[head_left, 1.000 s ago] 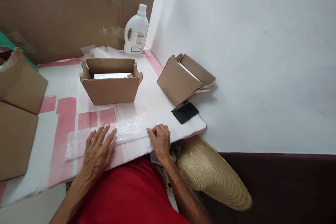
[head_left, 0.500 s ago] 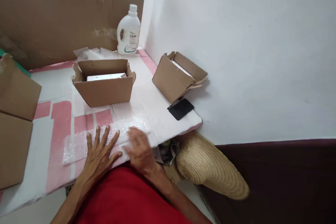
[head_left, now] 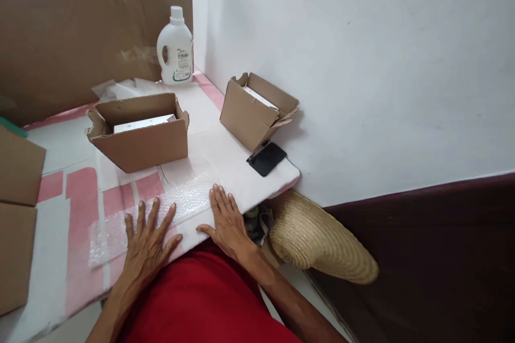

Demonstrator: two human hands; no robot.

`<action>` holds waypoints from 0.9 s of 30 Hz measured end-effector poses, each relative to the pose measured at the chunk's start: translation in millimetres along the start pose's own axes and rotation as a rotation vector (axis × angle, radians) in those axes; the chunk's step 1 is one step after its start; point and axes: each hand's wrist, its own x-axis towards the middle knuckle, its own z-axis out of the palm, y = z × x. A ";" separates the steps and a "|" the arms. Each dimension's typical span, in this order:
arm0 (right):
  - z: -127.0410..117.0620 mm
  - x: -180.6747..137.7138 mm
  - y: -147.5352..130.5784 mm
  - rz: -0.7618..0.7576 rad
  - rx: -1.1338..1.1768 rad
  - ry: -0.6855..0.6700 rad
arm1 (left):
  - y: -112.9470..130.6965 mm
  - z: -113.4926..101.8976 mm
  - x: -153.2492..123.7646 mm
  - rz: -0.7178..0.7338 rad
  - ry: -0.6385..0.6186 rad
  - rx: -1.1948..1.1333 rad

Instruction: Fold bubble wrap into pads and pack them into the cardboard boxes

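Since the earlier frame, the right hand [head_left: 226, 220] has been brought back from the table edge and laid flat, fingers spread, at the right end of the bubble wrap [head_left: 148, 211]. Nothing is grasped by the left hand [head_left: 147, 238] either (it is pressed open on the sheet), which lies before the open cardboard box [head_left: 139, 142].

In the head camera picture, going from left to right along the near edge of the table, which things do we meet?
Bubble wrap → left hand → right hand → straw hat, which is below the table's corner.
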 end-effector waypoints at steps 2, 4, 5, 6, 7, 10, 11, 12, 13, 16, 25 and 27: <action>-0.1 -1.3 0.1 0.009 -0.016 -0.004 | -1.0 1.2 -0.3 -0.003 0.006 0.006; -0.8 -2.3 -4.5 0.005 -0.022 0.011 | -1.5 2.4 -0.6 0.002 0.015 0.009; -1.8 -2.3 -8.9 0.011 -0.024 0.036 | -1.4 2.8 -0.9 0.005 0.022 0.011; -3.0 -1.5 -15.0 0.013 -0.024 0.069 | -1.2 3.1 -1.2 0.009 0.029 0.013; -3.9 0.3 -22.6 0.000 -0.019 0.102 | -0.9 3.3 -1.7 0.014 0.033 0.017; -0.7 12.1 -50.9 -0.172 0.045 0.143 | -0.2 4.0 -3.3 0.024 0.033 0.040; 3.3 17.6 -59.6 -0.248 0.078 0.132 | -0.4 4.3 -3.7 0.029 0.030 0.050; 8.7 23.4 -66.8 -0.308 0.107 0.115 | -0.7 4.6 -4.1 0.033 0.023 0.060; 14.9 28.9 -71.9 -0.343 0.128 0.098 | -1.2 4.9 -4.3 0.036 0.019 0.067; 32.3 40.2 -74.3 -0.374 0.139 0.055 | -4.0 4.3 -5.0 0.038 -0.010 0.059; 35.0 38.8 -71.0 -0.376 0.103 0.010 | -36.4 -7.3 -31.8 0.000 0.007 0.024; 35.5 38.8 -72.8 -0.369 0.097 0.005 | -51.7 -10.7 -47.7 -0.058 0.007 0.051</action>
